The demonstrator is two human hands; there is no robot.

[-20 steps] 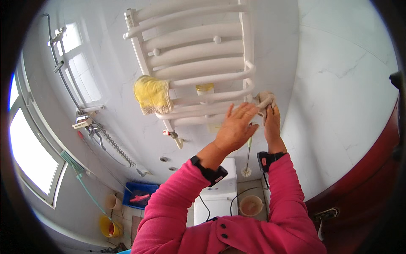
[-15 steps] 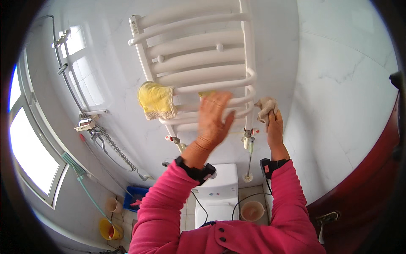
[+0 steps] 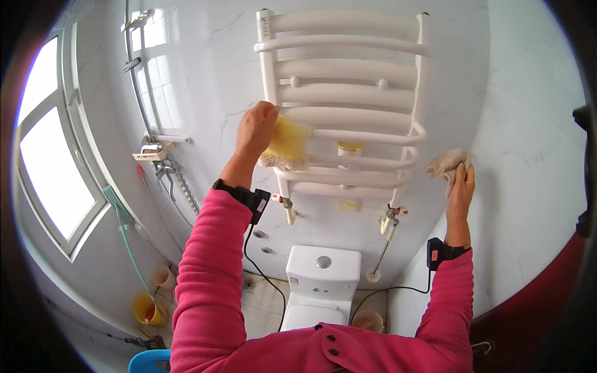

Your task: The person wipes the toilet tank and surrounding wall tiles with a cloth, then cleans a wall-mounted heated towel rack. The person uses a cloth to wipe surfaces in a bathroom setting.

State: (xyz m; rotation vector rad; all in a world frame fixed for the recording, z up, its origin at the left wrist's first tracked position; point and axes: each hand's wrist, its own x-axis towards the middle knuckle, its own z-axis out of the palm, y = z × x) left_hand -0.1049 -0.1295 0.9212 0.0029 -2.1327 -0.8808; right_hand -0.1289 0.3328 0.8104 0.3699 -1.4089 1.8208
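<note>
My left hand (image 3: 256, 127) is closed at the upper left edge of a yellow cloth (image 3: 290, 138) with a fluffy cream lower border. This cloth hangs over the left end of a curved bar on a white towel rack (image 3: 348, 94), and it is slightly blurred. To the right of the rack, my right hand (image 3: 461, 186) grips a crumpled beige rag (image 3: 449, 166), held apart from the bars. A small yellow-and-white item (image 3: 350, 149) shows behind the lower bars.
Below the rack stands a white toilet (image 3: 323, 268). A toilet brush (image 3: 380, 252) hangs beneath the right valve (image 3: 390, 214). Shower fittings (image 3: 158, 158) and a window (image 3: 56, 146) are on the left. A yellow bucket (image 3: 149, 309) and a blue plastic piece (image 3: 148, 360) sit low at left.
My left hand has moved left from in front of the bars and closed on the yellow cloth. My right hand still holds the rag. The whole view has shifted.
</note>
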